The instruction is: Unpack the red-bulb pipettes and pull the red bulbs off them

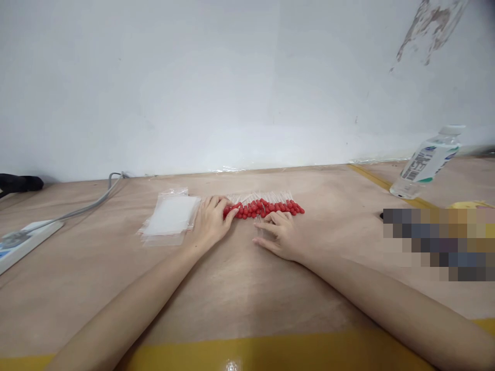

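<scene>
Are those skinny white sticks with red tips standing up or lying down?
Lying down: the skinny white sticks with red tips rest side by side across the brown tabletop.

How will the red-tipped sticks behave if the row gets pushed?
The red-tipped sticks look light for their length, given the thin pale shafts and small heads. Lying loose side by side, with rounded tips, they'd probably roll or scatter rather than move as one block. The shafts look straight, so likely more stiff than floppy.

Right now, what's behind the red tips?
Behind the red tips lie pale sticks, then the wall. The left hand covers part of the row's left end, hiding what's there.
</scene>
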Available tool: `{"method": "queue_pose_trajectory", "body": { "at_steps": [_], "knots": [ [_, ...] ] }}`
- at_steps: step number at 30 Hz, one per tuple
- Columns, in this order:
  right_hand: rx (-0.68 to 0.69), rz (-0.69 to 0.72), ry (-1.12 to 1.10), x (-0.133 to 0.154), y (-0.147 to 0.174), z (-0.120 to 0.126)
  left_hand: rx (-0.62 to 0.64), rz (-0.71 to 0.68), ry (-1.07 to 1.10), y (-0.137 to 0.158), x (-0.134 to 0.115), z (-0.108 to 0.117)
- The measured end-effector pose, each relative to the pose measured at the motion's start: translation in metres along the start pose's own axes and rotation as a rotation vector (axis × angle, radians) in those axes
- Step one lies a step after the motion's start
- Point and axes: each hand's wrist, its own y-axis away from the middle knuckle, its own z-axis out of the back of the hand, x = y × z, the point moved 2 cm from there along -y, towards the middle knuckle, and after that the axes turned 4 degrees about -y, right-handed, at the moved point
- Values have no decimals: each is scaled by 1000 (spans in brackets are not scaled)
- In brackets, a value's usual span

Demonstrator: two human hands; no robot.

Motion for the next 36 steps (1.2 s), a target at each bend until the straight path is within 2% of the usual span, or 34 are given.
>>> {"method": "queue_pose_trajectory", "body": {
  "at_steps": [3, 5, 8, 10, 12, 20, 26, 30, 36],
  "knots": [
    [-179, -51, -21, -4, 4, 9, -39, -19, 142, 14, -3, 12],
    [-224, -52, -20, -5, 5, 16, -9, -80, 265, 25, -6, 16],
    [-96, 51, 19, -2, 4, 22, 43, -154, 408, 39, -12, 17],
    [28, 141, 47, 0, 5, 22, 64, -174, 459, 45, -15, 15],
    [89, 189, 63, 1, 5, 21, 73, -184, 482, 48, -18, 14],
    [51, 236, 51, 5, 7, 12, 196, -253, 416, 46, -31, 8],
    [-7, 274, -43, 9, 11, 6, 112, -385, 336, 49, -39, -9],
    [8, 316, -135, 8, 15, 5, 128, -426, 345, 50, -41, -7],
    [50, 334, -133, 13, 16, 9, 229, -428, 373, 51, -42, -1]
  ]
}}
